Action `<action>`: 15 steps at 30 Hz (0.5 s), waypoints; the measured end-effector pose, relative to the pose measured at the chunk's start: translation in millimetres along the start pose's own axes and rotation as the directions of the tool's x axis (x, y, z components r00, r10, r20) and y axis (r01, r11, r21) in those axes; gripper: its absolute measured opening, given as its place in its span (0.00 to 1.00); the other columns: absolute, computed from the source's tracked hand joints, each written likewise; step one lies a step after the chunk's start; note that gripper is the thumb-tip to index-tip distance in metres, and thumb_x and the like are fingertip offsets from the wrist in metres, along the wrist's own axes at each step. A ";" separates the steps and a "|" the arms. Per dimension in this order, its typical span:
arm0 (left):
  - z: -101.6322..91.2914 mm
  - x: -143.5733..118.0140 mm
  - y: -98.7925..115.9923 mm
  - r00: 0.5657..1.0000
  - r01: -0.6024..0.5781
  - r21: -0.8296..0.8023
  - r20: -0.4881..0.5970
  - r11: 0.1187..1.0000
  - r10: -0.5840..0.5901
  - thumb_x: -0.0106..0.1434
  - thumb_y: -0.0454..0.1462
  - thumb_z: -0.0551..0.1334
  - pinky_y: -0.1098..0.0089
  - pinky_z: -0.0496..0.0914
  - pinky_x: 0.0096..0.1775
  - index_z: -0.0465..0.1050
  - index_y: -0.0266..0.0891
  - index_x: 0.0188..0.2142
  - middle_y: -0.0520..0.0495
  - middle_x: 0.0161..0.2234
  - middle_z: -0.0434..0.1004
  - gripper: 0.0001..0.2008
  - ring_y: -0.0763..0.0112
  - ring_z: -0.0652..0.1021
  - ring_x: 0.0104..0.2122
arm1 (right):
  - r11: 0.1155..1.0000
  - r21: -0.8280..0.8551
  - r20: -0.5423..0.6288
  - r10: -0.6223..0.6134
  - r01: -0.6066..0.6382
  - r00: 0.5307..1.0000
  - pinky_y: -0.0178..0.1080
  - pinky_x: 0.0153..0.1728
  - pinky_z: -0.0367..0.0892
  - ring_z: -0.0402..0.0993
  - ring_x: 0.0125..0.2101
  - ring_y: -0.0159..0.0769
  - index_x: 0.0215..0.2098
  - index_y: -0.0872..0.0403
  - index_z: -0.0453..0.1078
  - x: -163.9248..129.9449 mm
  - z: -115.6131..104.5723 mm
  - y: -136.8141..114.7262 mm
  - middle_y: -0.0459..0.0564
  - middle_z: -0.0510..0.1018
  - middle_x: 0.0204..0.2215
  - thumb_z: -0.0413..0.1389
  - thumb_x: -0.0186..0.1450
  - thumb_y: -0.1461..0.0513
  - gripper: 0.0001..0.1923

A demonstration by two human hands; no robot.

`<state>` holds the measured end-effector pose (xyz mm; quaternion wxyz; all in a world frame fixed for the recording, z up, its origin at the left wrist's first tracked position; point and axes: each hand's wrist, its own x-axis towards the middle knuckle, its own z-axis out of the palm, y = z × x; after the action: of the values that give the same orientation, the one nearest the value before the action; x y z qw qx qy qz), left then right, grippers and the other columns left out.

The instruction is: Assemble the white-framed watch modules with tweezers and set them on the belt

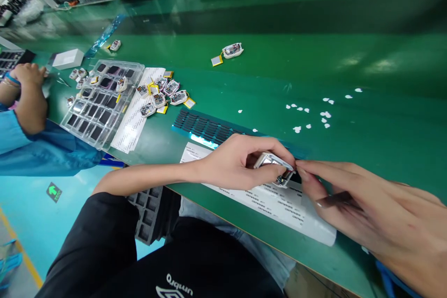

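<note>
Green assembly bench [349,56], seen from above. Lower centre: left hand [237,163] pinched closed around a small white-cased electronic module [274,162], held just above a printed paper sheet [265,200]. Right hand [366,209], lower right, fingertips [303,173] touching the module's end, a thin dark strip [337,200] tucked between the fingers. Just behind, a blue liner of black adhesive pads [206,128]. Farther out: white backing scraps [314,114], a heap of similar modules [160,95], a clear compartment tray [101,102], a co-worker's arm [24,98] at far left. Best done with the module steadied firmly and light, square fingertip pressure.
</note>
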<state>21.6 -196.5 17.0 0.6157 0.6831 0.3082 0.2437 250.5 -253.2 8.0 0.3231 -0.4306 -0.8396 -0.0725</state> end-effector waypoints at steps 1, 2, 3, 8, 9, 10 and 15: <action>0.1 0.1 0.1 1.000 0.002 -0.004 0.005 1.000 -0.002 0.68 0.37 0.62 0.71 0.58 0.22 0.76 0.38 0.41 0.54 0.24 0.68 0.06 0.77 0.63 0.21 | 1.000 0.016 0.022 -0.025 0.024 0.999 0.29 0.27 0.72 0.82 0.26 0.25 0.62 0.43 0.70 2.2 -0.9 1.1 0.35 0.86 0.31 0.58 0.69 0.73 0.28; 0.2 0.1 0.4 1.000 0.004 -0.010 0.012 1.000 -0.003 0.68 0.37 0.62 0.71 0.58 0.22 0.76 0.38 0.41 0.54 0.25 0.69 0.06 0.77 0.64 0.21 | 0.999 0.036 0.060 -0.030 0.028 0.998 0.29 0.26 0.72 0.82 0.27 0.25 0.63 0.43 0.69 3.6 -2.0 2.3 0.36 0.86 0.31 0.55 0.70 0.73 0.28; 0.2 0.1 0.6 1.000 0.005 -0.018 0.018 1.000 -0.005 0.68 0.36 0.62 0.71 0.59 0.22 0.76 0.38 0.41 0.53 0.25 0.70 0.05 0.77 0.64 0.21 | 0.998 0.052 0.090 -0.032 0.027 0.995 0.29 0.25 0.71 0.83 0.27 0.25 0.63 0.43 0.68 4.2 -3.3 3.5 0.36 0.86 0.31 0.52 0.70 0.73 0.28; 0.8 -0.2 0.6 1.000 0.007 -0.030 0.024 1.000 -0.006 0.68 0.35 0.62 0.71 0.59 0.23 0.75 0.38 0.40 0.53 0.27 0.72 0.04 0.77 0.64 0.22 | 0.996 0.085 0.176 -0.053 0.038 0.983 0.32 0.28 0.74 0.84 0.31 0.27 0.64 0.44 0.68 -2.6 -4.2 6.8 0.41 0.87 0.37 0.53 0.72 0.69 0.25; 0.9 -0.2 0.3 1.000 0.010 -0.028 0.021 1.000 -0.009 0.68 0.35 0.62 0.71 0.59 0.23 0.76 0.38 0.40 0.53 0.26 0.72 0.04 0.77 0.64 0.22 | 0.997 0.074 0.140 -0.040 0.030 0.989 0.33 0.27 0.74 0.83 0.30 0.28 0.65 0.42 0.67 -5.7 -2.1 7.4 0.41 0.87 0.37 0.53 0.73 0.67 0.25; 0.9 -0.1 -0.1 1.000 0.013 -0.028 0.020 1.000 -0.012 0.68 0.35 0.63 0.71 0.58 0.23 0.76 0.38 0.40 0.53 0.26 0.72 0.04 0.77 0.64 0.22 | 0.998 0.057 0.078 -0.026 0.021 0.997 0.34 0.26 0.73 0.82 0.28 0.27 0.66 0.40 0.67 -9.2 0.6 8.2 0.39 0.87 0.36 0.52 0.74 0.67 0.26; 0.9 0.8 -0.7 0.999 0.038 -0.042 0.011 0.998 -0.038 0.67 0.35 0.64 0.72 0.59 0.23 0.77 0.39 0.39 0.53 0.26 0.73 0.03 0.78 0.64 0.22 | 0.999 0.018 0.031 0.041 -0.042 0.999 0.33 0.28 0.76 0.80 0.25 0.27 0.60 0.36 0.75 -26.3 10.0 14.1 0.37 0.87 0.37 0.57 0.74 0.61 0.19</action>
<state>22.7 -196.5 16.2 0.6360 0.6651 0.3127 0.2351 267.7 -258.2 -17.9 0.3153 -0.4459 -0.8361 -0.0514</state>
